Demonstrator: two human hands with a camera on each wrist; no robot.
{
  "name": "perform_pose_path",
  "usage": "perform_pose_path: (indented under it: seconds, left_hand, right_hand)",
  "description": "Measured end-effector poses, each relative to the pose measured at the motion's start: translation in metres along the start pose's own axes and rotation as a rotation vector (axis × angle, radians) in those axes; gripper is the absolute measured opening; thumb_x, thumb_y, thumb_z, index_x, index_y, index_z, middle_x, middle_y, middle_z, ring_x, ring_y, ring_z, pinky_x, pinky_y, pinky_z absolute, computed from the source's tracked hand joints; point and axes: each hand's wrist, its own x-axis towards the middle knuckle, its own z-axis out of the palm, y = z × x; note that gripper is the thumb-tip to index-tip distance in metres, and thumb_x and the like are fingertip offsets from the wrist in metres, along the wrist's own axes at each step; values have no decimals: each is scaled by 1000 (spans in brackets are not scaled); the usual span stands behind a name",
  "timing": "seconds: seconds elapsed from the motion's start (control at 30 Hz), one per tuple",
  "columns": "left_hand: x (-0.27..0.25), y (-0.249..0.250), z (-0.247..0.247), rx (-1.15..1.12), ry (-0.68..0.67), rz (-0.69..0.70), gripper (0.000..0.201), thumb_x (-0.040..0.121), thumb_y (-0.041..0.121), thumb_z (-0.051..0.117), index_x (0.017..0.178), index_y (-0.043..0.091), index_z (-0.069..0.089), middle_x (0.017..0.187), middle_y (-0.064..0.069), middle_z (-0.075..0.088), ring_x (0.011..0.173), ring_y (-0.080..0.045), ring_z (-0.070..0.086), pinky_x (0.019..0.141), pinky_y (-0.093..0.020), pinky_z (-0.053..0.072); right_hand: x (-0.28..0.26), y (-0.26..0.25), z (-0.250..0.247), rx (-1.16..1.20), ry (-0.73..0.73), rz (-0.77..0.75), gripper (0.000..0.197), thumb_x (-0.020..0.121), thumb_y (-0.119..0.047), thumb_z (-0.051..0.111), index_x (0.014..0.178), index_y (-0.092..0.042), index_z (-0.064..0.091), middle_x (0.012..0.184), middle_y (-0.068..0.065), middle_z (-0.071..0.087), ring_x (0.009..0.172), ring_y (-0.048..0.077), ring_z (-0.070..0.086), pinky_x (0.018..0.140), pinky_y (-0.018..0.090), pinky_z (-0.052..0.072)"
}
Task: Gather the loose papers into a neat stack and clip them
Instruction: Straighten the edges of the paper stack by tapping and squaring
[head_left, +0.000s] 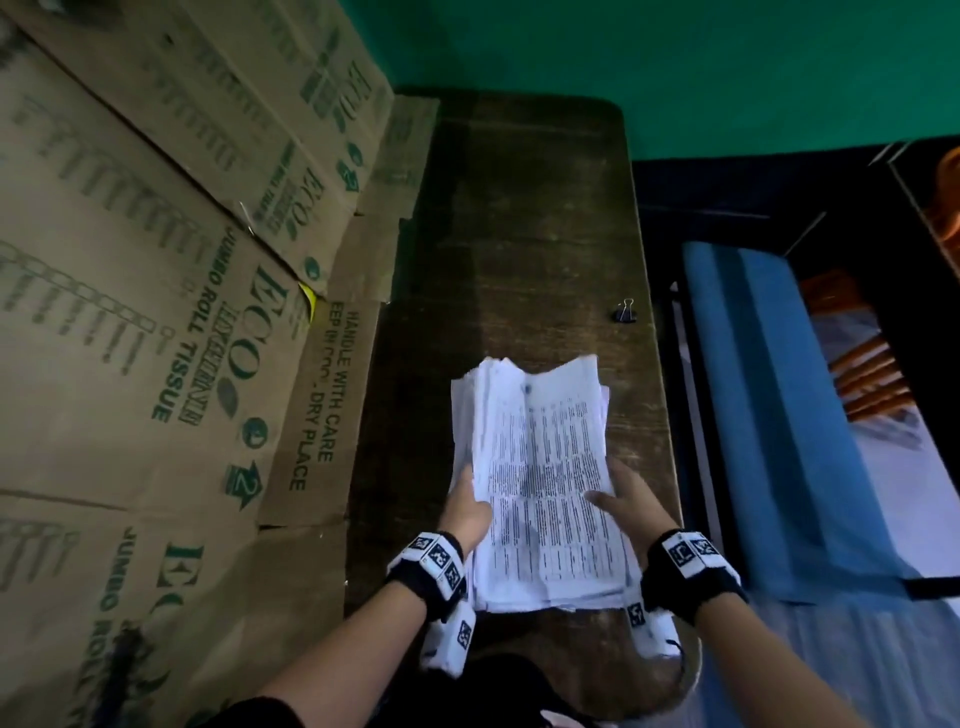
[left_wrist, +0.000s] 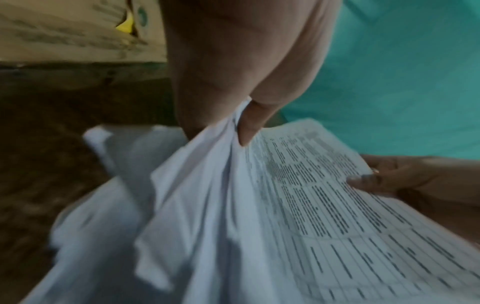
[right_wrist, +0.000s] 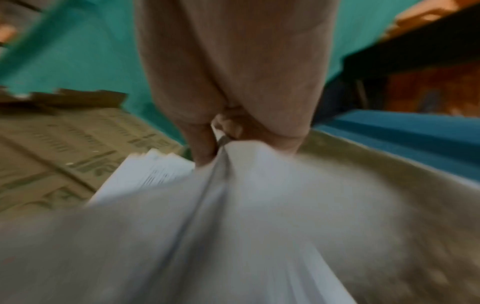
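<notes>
A thick bundle of white printed papers (head_left: 540, 478) is held over the dark wooden table (head_left: 519, 249), its edges uneven and fanned at the far left. My left hand (head_left: 465, 512) grips the bundle's left edge, thumb on top, with the sheets bunched under it (left_wrist: 233, 156). My right hand (head_left: 631, 501) grips the right edge, thumb across the top sheet; the right wrist view shows blurred papers (right_wrist: 233, 195) pinched between thumb and fingers. A small black binder clip (head_left: 625, 312) lies on the table near its right edge, beyond the papers.
Flattened brown cardboard boxes (head_left: 156, 312) lean along the table's left side. A green wall (head_left: 675, 62) stands behind. To the right are a blue cloth-covered surface (head_left: 779, 415) and a dark frame. The far half of the table is bare wood.
</notes>
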Motion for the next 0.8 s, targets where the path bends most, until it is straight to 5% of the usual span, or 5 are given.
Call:
perform_pose_path:
  seconds: [0.23, 0.37, 0.57, 0.67, 0.8]
  left_hand:
    - [-19, 43, -18, -190, 200, 303, 61, 100, 7, 40, 150, 9, 7, 145, 8, 20, 128, 3, 15, 103, -13, 16]
    - [-25, 61, -36, -264, 232, 523, 39, 85, -2, 63, 113, 18, 44, 112, 6, 55, 99, 20, 50, 83, -13, 43]
    - [-29, 84, -46, -377, 198, 699, 62, 78, 31, 69, 118, -10, 46, 114, -10, 63, 107, -14, 62, 90, -26, 52]
    - [-23, 90, -49, -374, 216, 723, 40, 77, 16, 60, 113, 5, 49, 98, 18, 67, 94, -2, 64, 79, -13, 50]
    - [-24, 103, -38, -268, 132, 677, 21, 93, 35, 53, 111, 44, 47, 110, 11, 63, 103, -5, 63, 85, -25, 52]
  right_hand:
    - [-46, -76, -17, 361, 385, -376, 30, 90, 1, 60, 116, -11, 57, 110, -1, 69, 103, 8, 66, 84, 23, 55]
    - [-49, -82, -18, 575, 386, -359, 38, 84, 17, 57, 107, -13, 55, 98, -2, 72, 93, 12, 69, 78, 27, 56]
    - [-50, -110, -35, 601, 497, -527, 43, 72, 14, 48, 116, 9, 48, 99, 8, 57, 85, -2, 57, 75, 12, 48]
    - [-46, -117, -47, 540, 514, -551, 38, 71, 2, 50, 109, -2, 51, 94, -12, 58, 83, -1, 55, 72, 14, 47]
    - [-41, -132, -41, 506, 470, -496, 28, 85, 8, 59, 106, -9, 61, 86, -11, 71, 80, 4, 64, 72, 24, 52]
